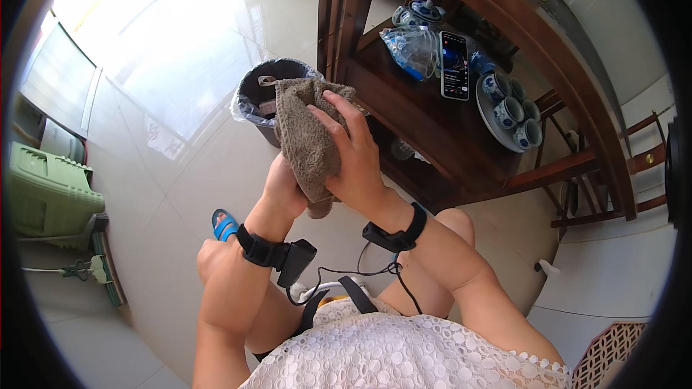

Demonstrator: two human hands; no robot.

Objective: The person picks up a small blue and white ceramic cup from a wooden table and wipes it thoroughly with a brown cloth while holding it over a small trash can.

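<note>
A brown terry towel (311, 140) with a hanging loop at one corner is bunched between my two hands. My right hand (359, 159) presses over it from the right, fingers spread across the cloth. On the lower left side, my left hand (284, 189) grips from beneath, its fingers mostly hidden by the towel. A rounded brown end (320, 209) of some object pokes out below the cloth; what it is I cannot tell. Behind the towel, a lined waste bin (250, 86) stands on the floor with a small pinkish item (267, 107) inside.
A dark wooden table (427, 124) at right has a lower shelf with a blue-and-white teapot (424, 12), plastic packaging (413, 48), a phone (454, 65) with its screen lit, and several cups (508, 112) on a round tray (489, 124). Green plastic stools (51, 194) stand at left.
</note>
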